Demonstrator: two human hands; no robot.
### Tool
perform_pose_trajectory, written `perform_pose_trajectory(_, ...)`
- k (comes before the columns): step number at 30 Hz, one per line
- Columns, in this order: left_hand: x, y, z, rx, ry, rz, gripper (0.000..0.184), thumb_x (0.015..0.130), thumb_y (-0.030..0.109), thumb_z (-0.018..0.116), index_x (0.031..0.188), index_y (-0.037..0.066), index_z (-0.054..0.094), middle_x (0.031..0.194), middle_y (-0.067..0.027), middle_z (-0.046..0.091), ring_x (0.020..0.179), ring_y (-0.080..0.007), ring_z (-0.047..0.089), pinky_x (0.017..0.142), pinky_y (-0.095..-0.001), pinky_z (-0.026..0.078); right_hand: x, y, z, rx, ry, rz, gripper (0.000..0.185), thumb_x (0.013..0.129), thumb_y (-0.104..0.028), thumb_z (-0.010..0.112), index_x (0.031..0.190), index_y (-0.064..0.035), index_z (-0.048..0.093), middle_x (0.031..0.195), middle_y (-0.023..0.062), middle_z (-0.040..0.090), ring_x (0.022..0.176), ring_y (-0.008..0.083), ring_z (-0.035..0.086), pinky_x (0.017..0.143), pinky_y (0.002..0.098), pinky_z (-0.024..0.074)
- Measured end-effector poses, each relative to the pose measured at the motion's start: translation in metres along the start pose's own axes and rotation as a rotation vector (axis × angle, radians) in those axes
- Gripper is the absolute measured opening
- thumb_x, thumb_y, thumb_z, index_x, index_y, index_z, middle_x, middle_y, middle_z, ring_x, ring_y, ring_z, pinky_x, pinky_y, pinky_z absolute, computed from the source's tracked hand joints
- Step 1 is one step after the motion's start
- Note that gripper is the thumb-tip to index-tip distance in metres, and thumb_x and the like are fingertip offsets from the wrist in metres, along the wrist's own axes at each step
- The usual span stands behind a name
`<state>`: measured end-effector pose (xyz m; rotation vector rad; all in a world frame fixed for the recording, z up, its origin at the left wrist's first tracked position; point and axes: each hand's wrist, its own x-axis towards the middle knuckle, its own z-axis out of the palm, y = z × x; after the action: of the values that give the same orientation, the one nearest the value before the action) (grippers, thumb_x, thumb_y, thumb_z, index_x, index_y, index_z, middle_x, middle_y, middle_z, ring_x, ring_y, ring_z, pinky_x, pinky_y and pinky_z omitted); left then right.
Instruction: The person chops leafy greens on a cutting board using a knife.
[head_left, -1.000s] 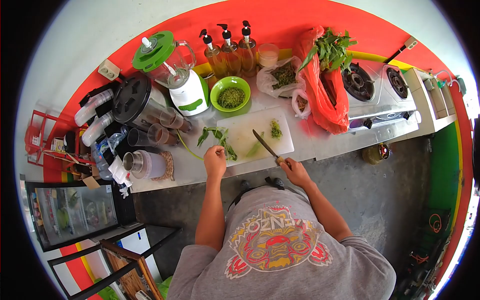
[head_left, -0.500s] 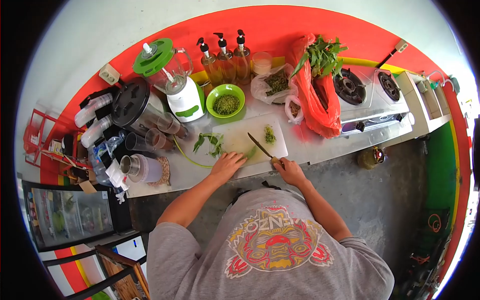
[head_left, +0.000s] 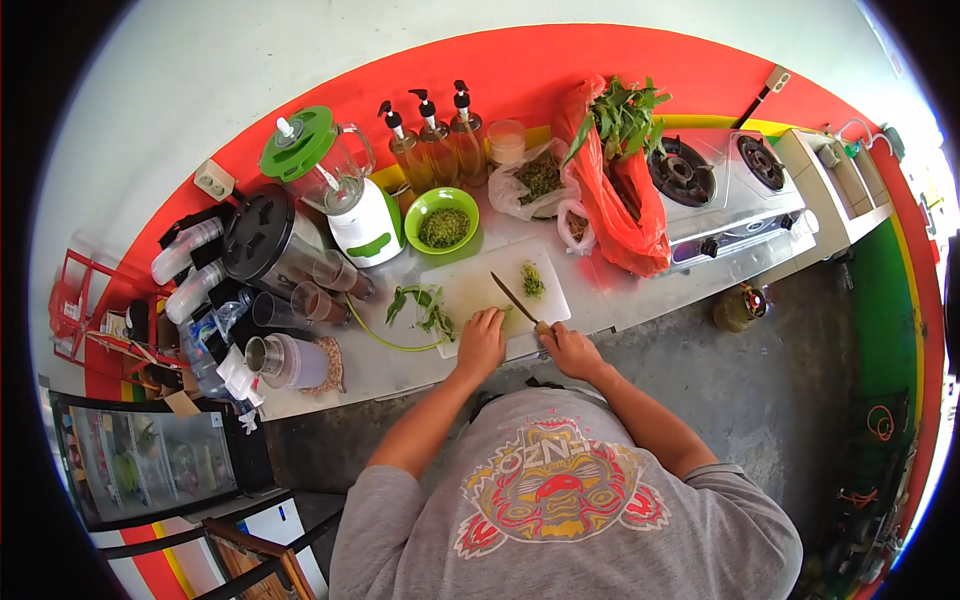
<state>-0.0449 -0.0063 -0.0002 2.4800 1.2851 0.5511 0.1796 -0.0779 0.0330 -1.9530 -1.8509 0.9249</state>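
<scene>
Standing at a metal counter [head_left: 385, 372], a person wears one gray shirt [head_left: 560, 485] with one animal-head print; above it the letters NZO read upside down, the rest lost in folds. Of two bare hands, the right hand [head_left: 572, 352] has its fingers clamped on the handle of one knife [head_left: 513, 297], whose blade slants away over the board [head_left: 475, 290]; whether it touches the board I cannot tell. The left hand [head_left: 482, 342] has its fingers close together at the board's near edge; I cannot tell whether they pin anything. One chopped pile [head_left: 533, 281] lies right of the blade, and one sprig [head_left: 432, 312] overlaps the board's left edge. Beyond are one green bowl [head_left: 411, 222] of chopped greens [head_left: 443, 228], one blender [head_left: 366, 230], two clear bags [head_left: 520, 195], one red bag [head_left: 635, 235] with leaves poking out, and one stove [head_left: 733, 188] with two burners [head_left: 683, 170]. Three pump bottles [head_left: 440, 150] stand by the wall.
</scene>
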Motion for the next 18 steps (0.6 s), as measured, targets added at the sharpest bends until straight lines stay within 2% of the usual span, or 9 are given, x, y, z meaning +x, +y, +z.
perform_pose_trajectory(3,-0.008,0.011,0.010,0.030,0.115,-0.020,0.042,0.089,0.011,0.060,0.130,0.002,0.056,0.131,-0.0119,0.056,0.121,-0.0328,0.051,0.099,-0.0462,0.044,0.002,-0.007,0.010,-0.087,-0.020,0.031,0.043,0.103,-0.042,0.048,0.116,-0.0011,0.049,0.087,0.0315,0.067,0.084,0.0524,0.065,0.078,0.0605,0.0505)
perform_pose_trajectory(7,-0.011,0.008,0.013,0.045,0.118,-0.034,0.041,0.090,0.013,0.060,0.129,0.002,0.056,0.132,-0.0120,0.055,0.121,-0.0333,0.052,0.100,-0.0462,0.044,-0.002,-0.017,0.017,-0.100,-0.030,0.047,0.042,0.104,-0.041,0.046,0.115,-0.0011,0.048,0.086,0.0321,0.067,0.081,0.0531,0.065,0.075,0.0620,0.0509)
perform_pose_trajectory(15,-0.011,-0.002,0.014,0.092,0.061,0.009,0.043,0.090,0.019,0.060,0.130,0.005,0.060,0.136,-0.0080,0.057,0.119,-0.0261,0.053,0.101,-0.0446,0.043,0.004,-0.051,0.009,-0.258,-0.164,0.170,0.043,0.103,-0.039,0.048,0.114,0.0021,0.044,0.088,0.0293,0.070,0.086,0.0490,0.069,0.077,0.0583,0.0549)
perform_pose_trajectory(18,-0.012,0.001,0.013,0.110,0.142,0.016,0.043,0.088,0.019,0.061,0.127,0.003,0.062,0.133,-0.0090,0.060,0.116,-0.0279,0.055,0.099,-0.0446,0.043,0.008,-0.047,0.026,-0.285,-0.157,0.183,0.043,0.103,-0.039,0.049,0.116,0.0015,0.042,0.091,0.0289,0.071,0.087,0.0474,0.070,0.077,0.0568,0.0561)
